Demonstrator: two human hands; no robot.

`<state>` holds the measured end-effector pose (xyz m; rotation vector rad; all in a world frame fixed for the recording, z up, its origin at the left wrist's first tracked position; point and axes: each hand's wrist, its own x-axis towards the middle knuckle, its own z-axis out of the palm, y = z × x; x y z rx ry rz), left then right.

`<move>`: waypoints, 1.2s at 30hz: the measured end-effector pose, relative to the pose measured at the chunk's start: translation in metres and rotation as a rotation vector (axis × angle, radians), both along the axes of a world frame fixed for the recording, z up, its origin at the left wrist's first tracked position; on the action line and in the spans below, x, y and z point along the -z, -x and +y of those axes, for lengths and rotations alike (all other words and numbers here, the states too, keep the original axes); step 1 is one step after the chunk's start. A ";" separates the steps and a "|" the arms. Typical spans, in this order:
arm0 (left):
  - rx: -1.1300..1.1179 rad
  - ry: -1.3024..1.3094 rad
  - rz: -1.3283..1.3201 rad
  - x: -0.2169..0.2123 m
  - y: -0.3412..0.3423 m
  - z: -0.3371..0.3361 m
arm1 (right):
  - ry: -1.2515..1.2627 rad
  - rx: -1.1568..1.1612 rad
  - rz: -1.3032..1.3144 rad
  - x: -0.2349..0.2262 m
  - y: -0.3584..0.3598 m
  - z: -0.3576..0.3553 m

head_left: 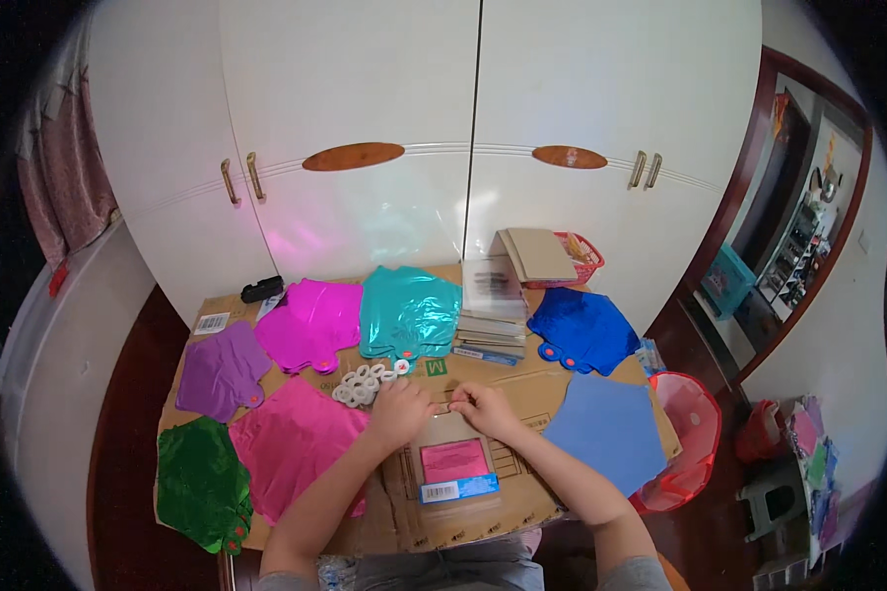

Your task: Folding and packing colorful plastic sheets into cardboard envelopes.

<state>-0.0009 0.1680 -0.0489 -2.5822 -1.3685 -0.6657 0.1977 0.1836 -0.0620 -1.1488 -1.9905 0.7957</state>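
Note:
A flat packet [453, 492] lies on the cardboard in front of me, with a blue strip, a barcode and a pink panel. My left hand [401, 412] is closed at its upper left edge. My right hand [486, 409] pinches the upper right edge, fingertips close to the left ones. What lies between the fingertips is too small to make out. Just beyond my left hand is a pile of white rings [357, 386]. Left of my forearm spreads a shiny pink foil sheet [301, 443], partly covered by the arm.
Foil stacks surround the work: purple [222, 369], magenta [315, 315], teal [409, 315], green [202, 483], dark blue [583, 330], light blue [611, 428]. Behind stand stacked packets [491, 330], a brown cardboard piece [537, 254] and a red basket [586, 258]. A red bin [695, 433] stands right.

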 end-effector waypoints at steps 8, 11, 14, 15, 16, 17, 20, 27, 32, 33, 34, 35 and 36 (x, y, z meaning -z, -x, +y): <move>0.047 -0.015 0.109 -0.008 -0.005 -0.055 | -0.526 0.215 -0.206 -0.022 -0.039 0.060; 0.233 0.113 0.090 -0.009 -0.018 -0.099 | -0.439 0.325 -0.385 -0.029 -0.077 0.105; 0.293 0.052 0.044 -0.018 -0.027 -0.118 | -0.370 0.305 -0.552 -0.021 -0.096 0.126; 0.296 0.063 0.045 -0.014 -0.025 -0.118 | -0.364 0.294 -0.567 -0.020 -0.093 0.129; 0.300 0.074 0.046 -0.011 -0.022 -0.117 | -0.358 0.284 -0.583 -0.018 -0.091 0.130; 0.293 0.085 0.068 -0.011 -0.020 -0.117 | -0.351 0.276 -0.599 -0.017 -0.089 0.132; 0.298 0.122 0.095 -0.012 -0.017 -0.117 | -0.305 0.274 -0.585 -0.014 -0.089 0.140; 0.305 0.243 0.049 -0.012 -0.012 -0.112 | -0.204 0.210 -0.637 -0.020 -0.093 0.149; 0.302 0.055 0.220 -0.008 -0.017 -0.118 | -0.317 0.165 -0.564 -0.045 -0.090 0.100; 0.297 0.020 0.214 -0.012 -0.018 -0.121 | -0.282 0.165 -0.473 -0.051 -0.088 0.079; 0.292 -0.017 0.204 -0.013 -0.019 -0.124 | -0.248 0.167 -0.387 -0.065 -0.082 0.049; 0.284 -0.031 0.193 -0.012 -0.019 -0.126 | -0.217 0.166 -0.299 -0.077 -0.078 0.020; 0.281 -0.050 0.176 -0.008 -0.020 -0.126 | -0.198 0.135 -0.279 -0.082 -0.079 -0.010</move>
